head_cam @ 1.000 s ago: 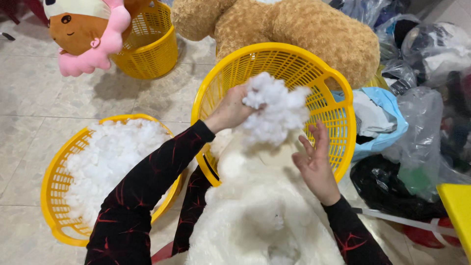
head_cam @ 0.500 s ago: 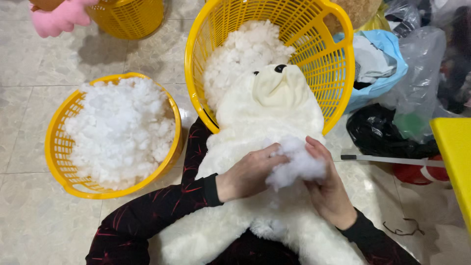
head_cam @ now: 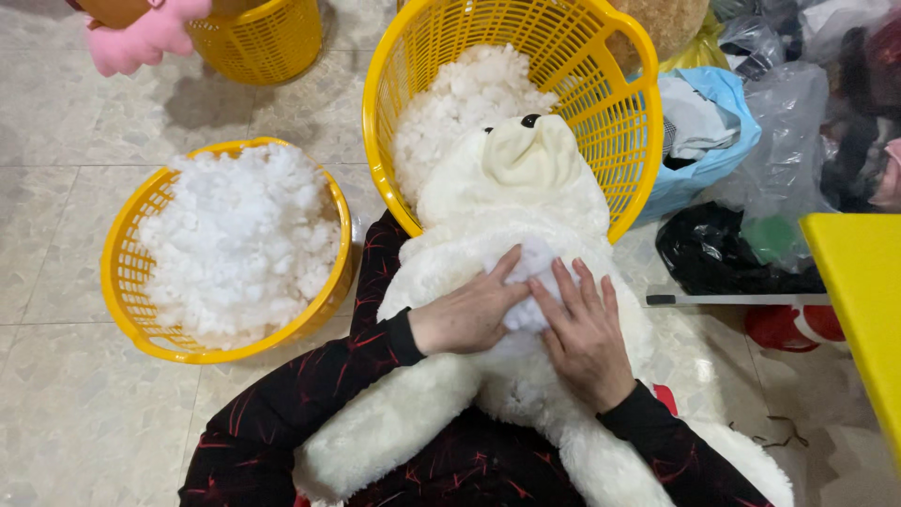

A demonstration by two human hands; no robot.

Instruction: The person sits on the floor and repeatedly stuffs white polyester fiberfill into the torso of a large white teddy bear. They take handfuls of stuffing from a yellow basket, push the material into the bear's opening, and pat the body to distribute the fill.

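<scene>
Low round yellow plastic lattice basket (head_cam: pixel 127 282), lying well out to the left of the left hand on the pale tiled floor (head_cam: pixel 56 404), is brimming with loose white fibre stuffing (head_cam: pixel 239 244). Smaller yellow lattice basket (head_cam: pixel 267 38) is sitting farther off, up and to the left, with a pink plush edge (head_cam: pixel 141 38) showing beside it. Left hand (head_cam: pixel 465 314), coming out of a black sleeve with red crackle lines (head_cam: pixel 310 394), is lying flat with fingers together, pressing a small clump of white stuffing (head_cam: pixel 527 282) into the belly of a large white furry plush bear (head_cam: pixel 507 216) that is resting face-up across the person's lap. Right hand (head_cam: pixel 584 333), just beside the left and touching the same clump, is lying palm-down with fingers slightly spread, pressing on the bear's belly; neither hand is gripping anything. Tall yellow plastic lattice basket (head_cam: pixel 619 122), tipped toward the person just beyond both hands, is propping the bear's head and holding more white stuffing behind it. Light blue plastic bag (head_cam: pixel 723 141), clear plastic bags (head_cam: pixel 798 141) and a black plastic bag (head_cam: pixel 713 253) are piling up to the right of the right hand. Yellow flat panel edge (head_cam: pixel 859 300) is showing farthest right.
</scene>
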